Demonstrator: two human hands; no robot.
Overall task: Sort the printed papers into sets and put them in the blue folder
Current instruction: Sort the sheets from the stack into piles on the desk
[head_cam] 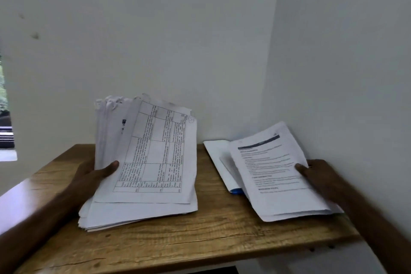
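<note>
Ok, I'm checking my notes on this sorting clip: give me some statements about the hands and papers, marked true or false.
1. The left hand grips the thick stack, thumb on its top sheet. True.
2. That top sheet shows a photograph. False: it shows a printed table with text.
3. The right hand holds a thinner set of text pages. True.
4. The blue folder stands upright against the wall. False: only a blue corner shows, low on the wooden table under white paper.
</note>
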